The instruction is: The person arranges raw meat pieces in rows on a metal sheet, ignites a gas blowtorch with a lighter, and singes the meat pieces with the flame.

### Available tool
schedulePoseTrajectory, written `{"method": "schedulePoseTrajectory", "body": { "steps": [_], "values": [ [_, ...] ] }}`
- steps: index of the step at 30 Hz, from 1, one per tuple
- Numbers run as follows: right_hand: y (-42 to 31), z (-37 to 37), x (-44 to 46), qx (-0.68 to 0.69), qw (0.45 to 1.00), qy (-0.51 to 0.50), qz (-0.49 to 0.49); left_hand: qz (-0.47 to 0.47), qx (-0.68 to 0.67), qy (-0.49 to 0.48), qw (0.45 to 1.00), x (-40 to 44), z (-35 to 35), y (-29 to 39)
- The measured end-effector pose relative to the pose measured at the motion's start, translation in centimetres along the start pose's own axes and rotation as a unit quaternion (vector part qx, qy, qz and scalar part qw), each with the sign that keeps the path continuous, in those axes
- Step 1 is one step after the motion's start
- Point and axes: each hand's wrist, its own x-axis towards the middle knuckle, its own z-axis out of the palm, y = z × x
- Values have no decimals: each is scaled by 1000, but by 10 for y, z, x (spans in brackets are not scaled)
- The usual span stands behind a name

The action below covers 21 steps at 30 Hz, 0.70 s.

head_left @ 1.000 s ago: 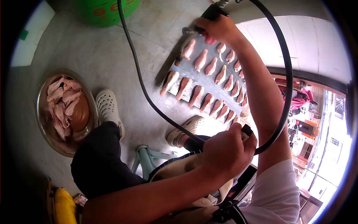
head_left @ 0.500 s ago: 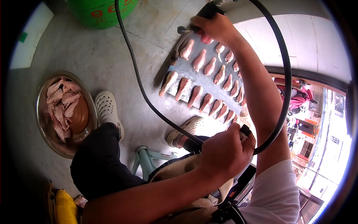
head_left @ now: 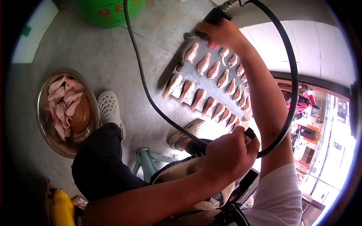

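A person in dark trousers [head_left: 98, 162] and a white sleeve [head_left: 279, 192] works over a grey metal surface [head_left: 194, 77] set low on the floor [head_left: 145, 113], where pale raw drumsticks [head_left: 203, 63] lie in rows. The nearest row runs along the surface's near edge, from its left corner toward the glare at its right end.

The right hand [head_left: 222, 32], reaching across the far side of the surface, is closed around the black handle [head_left: 217, 16] of a torch, whose curved metal pipe [head_left: 183, 54] bends down to a nozzle [head_left: 180, 67] beside the surface's left edge, close to the drumsticks at that end. From the handle a black hose [head_left: 290, 75] loops past the right arm and passes behind the left hand [head_left: 232, 152].

That left hand, held low near the surface's near right corner, is curled around a small black-topped object [head_left: 249, 133] mostly hidden by its fingers; whether it also grips the hose cannot be told.

At left, a steel basin [head_left: 71, 148] holds a heap of raw meat [head_left: 62, 107] toward its left wall, just beside a cream clog [head_left: 109, 109]. A pale green stool [head_left: 146, 162] stands between the legs; behind, a green barrel [head_left: 113, 19] bears red numerals.
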Motion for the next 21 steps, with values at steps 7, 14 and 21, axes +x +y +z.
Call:
{"method": "schedulePoseTrajectory", "body": {
  "steps": [7, 14, 21],
  "values": [
    [-4, -9, -7, -15, 1000, 14, 5, 4, 11, -9, 1000, -3, -1, 2],
    [16, -12, -4, 53, 998, 40, -13, 19, 11, 5, 1000, -6, 1, -2],
    [51, -26, -50, 134, 980, 134, 60, 38, 57, 5, 998, -17, 6, -6]
  ]
}}
